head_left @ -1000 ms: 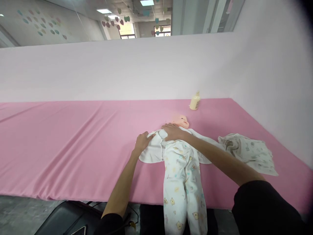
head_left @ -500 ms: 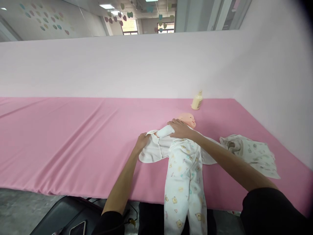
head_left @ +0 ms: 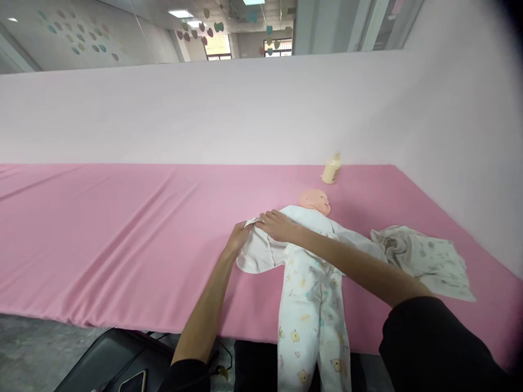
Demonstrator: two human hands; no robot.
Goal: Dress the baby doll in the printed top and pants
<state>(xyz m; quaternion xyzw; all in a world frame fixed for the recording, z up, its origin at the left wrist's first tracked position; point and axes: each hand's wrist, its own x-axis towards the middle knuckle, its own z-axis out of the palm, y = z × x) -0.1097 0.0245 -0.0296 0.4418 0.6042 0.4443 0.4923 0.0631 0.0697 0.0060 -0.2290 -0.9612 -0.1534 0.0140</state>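
Observation:
A baby doll (head_left: 314, 200) lies on its back on the pink sheet, its head toward the wall and turned to the right. White baby clothes (head_left: 255, 255) are spread beneath and around its upper body. Patterned baby trousers (head_left: 304, 316) with small bears cover its lower part and hang over the near edge. My left hand (head_left: 240, 237) pinches the edge of the white garment on the doll's left-lying side. Close beside it, my right hand (head_left: 277, 224) has its fingers curled over the doll's sleeved arm near the cuff. The doll's hand there is hidden.
A pale yellow pump bottle (head_left: 331, 169) stands near the wall behind the doll's head. Folded printed cloth (head_left: 433, 261) lies to the right. The pink sheet (head_left: 122, 234) covers the table. Below its edge are a black seat (head_left: 118, 359) and a phone (head_left: 134, 381).
My right hand has slid left from the doll's shoulder along the arm toward the cuff, next to my left hand. The left hand keeps its pinch on the garment.

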